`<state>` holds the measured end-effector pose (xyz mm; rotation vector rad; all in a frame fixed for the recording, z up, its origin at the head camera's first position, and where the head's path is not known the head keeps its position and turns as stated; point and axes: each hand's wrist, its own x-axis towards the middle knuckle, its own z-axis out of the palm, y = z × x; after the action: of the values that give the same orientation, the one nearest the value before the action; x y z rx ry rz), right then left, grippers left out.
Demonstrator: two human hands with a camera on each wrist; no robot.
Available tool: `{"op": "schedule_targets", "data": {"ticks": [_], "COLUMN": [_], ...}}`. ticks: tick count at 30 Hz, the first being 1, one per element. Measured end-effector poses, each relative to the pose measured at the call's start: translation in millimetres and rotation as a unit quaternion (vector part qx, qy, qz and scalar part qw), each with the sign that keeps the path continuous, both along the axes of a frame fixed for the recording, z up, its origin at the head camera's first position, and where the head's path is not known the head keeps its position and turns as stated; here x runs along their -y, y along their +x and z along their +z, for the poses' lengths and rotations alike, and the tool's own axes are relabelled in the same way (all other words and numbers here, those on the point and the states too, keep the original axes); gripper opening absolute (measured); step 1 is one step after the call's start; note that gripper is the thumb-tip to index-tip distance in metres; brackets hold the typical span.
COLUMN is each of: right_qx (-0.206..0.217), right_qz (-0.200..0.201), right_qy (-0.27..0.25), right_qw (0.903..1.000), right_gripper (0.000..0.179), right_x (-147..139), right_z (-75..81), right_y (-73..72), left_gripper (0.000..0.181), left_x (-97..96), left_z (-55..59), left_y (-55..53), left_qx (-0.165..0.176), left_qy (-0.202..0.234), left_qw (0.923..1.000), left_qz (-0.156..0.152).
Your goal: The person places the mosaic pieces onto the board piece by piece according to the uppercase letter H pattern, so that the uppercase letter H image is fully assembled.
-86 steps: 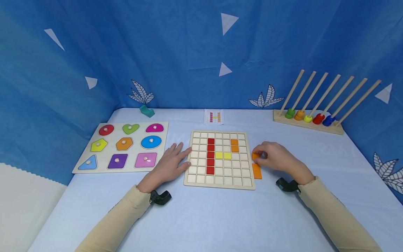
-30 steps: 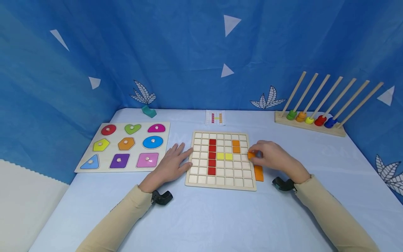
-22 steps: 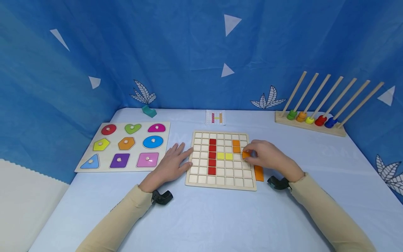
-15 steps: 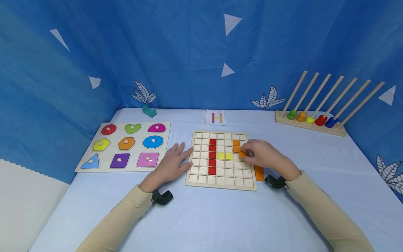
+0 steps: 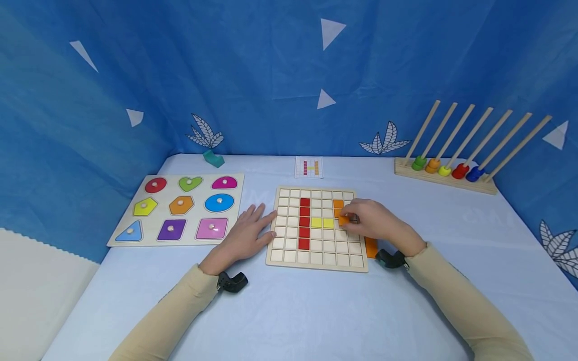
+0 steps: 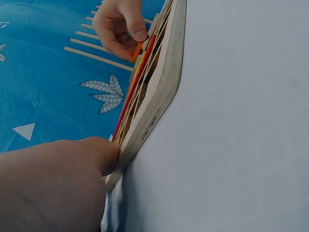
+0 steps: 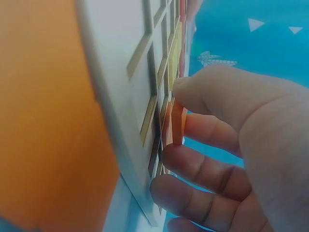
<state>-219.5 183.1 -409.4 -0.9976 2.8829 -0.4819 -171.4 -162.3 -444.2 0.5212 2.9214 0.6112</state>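
Observation:
My right hand (image 5: 375, 220) pinches a square orange tile (image 7: 178, 123) between thumb and fingers, over the right part of the wooden grid board (image 5: 316, 258). The tile is just below a pair of orange tiles (image 5: 338, 204) set in the grid. Whether it touches the board is hard to tell. A column of red tiles (image 5: 304, 222) and two yellow tiles (image 5: 322, 222) also fill grid cells. Fingers spread, my left hand (image 5: 246, 233) rests at the board's left edge. More orange tile (image 5: 371, 247) shows beside the board's right edge, partly hidden by the right wrist.
A small pattern card (image 5: 309, 167) lies behind the board. To the left is a knobbed shape puzzle (image 5: 149, 235), with a teal block (image 5: 213, 159) beyond it. A rack of wooden pegs with coloured rings (image 5: 444, 178) stands at the back right, before a blue curtain (image 5: 271, 75).
My right hand picked up an orange tile beside the board's right edge and carried it left over the grid, beneath the orange pair. My left hand stayed at the board's left edge.

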Motion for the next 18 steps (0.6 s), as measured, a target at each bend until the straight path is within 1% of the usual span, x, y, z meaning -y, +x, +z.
{"op": "schedule_targets", "data": {"ticks": [8, 18], "right_qx": [0.003, 0.006], "right_qz": [0.001, 0.006], "right_qy": [0.006, -0.004], "right_qw": [1.0000, 1.0000], "right_gripper": [0.031, 0.029], "right_x": [1.7, 2.1], "right_z": [-1.8, -2.8], "right_y": [0.3, 0.2], "left_gripper": [0.064, 0.064], "left_x": [0.0, 0.2], "left_z": [-0.2, 0.1], "left_y": [0.7, 0.3], "left_qx": [0.003, -0.004], "left_qy": [0.002, 0.001], "left_qw": [1.0000, 1.0000], "left_qz": [-0.001, -0.001]}}
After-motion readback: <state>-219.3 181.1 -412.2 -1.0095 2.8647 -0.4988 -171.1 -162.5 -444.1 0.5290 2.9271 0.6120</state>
